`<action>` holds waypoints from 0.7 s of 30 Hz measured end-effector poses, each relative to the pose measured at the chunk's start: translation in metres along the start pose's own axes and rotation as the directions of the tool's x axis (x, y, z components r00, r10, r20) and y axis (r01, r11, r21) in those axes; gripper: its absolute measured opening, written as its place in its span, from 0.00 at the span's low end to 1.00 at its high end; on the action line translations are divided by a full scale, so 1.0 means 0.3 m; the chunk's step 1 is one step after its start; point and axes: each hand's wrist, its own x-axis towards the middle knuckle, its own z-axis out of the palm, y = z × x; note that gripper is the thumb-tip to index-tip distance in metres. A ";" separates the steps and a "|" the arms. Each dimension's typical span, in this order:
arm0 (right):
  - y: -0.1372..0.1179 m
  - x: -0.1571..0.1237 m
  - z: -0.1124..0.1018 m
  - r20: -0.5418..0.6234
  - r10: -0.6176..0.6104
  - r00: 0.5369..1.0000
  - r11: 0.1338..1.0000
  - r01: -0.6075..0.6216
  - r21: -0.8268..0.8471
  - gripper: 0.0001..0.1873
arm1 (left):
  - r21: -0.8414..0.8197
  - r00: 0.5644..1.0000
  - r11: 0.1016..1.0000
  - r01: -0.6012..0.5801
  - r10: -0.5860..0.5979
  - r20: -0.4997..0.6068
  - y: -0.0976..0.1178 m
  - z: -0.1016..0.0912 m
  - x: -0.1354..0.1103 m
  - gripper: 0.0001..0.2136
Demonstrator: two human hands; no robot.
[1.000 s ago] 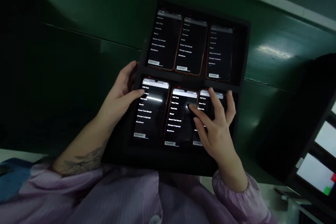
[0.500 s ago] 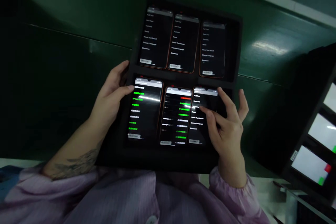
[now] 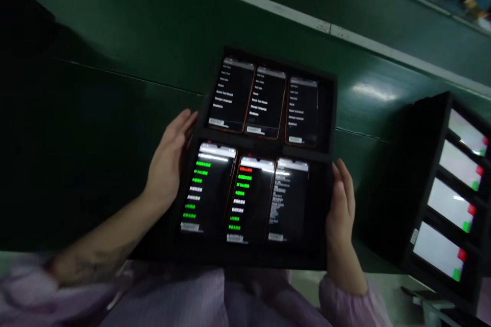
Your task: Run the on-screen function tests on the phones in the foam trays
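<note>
Two lilac sleeves (image 3: 350, 302) lie nearest, at 5 and 8 o'clock from the black tray (image 3: 249, 258) between the hands. That tray sits centrally before the person, near edge at 6 o'clock, its tilt presumably keeping all the screens readable. The left hand (image 3: 164, 169) is clasped to its side at 9 o'clock, the right hand (image 3: 340, 207) at 4 o'clock; gripping opposite sides probably steadies it and leaves every screen uncovered. Fingers beneath are hidden, and I cannot tell whether the bench bears any weight.

Inside, six phones lie face up, likely so they can be viewed together. Across the nearer row, the left phone (image 3: 209, 199) and middle phone (image 3: 251, 204) show green and white lines, the middle one with red on top; the right phone (image 3: 292, 199) shows dense grey text. Beyond a divider (image 3: 264, 147), apparently there to keep the rows apart, three back-row phones (image 3: 264, 107) show menus.

Between 3 and 4 o'clock, a black case (image 3: 407, 138) holds white screens (image 3: 439, 250) on the green bench (image 3: 130, 20). Farther, a pale strip (image 3: 268, 4) crosses at 12 o'clock.
</note>
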 end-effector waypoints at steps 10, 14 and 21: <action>-0.203 0.271 0.126 0.324 -0.606 0.727 0.584 0.682 -0.440 0.18 | -0.010 0.996 0.996 -0.086 0.086 -0.003 0.007 0.058 0.160 0.22; -0.250 0.385 0.318 0.460 -0.579 0.674 0.497 0.738 -0.456 0.20 | 0.021 0.993 0.994 -0.106 0.105 0.058 0.005 0.125 0.406 0.28; -0.222 0.408 0.381 0.434 -0.594 0.677 0.507 0.734 -0.451 0.20 | 0.109 0.981 0.984 -0.143 0.126 0.146 -0.015 0.110 0.464 0.32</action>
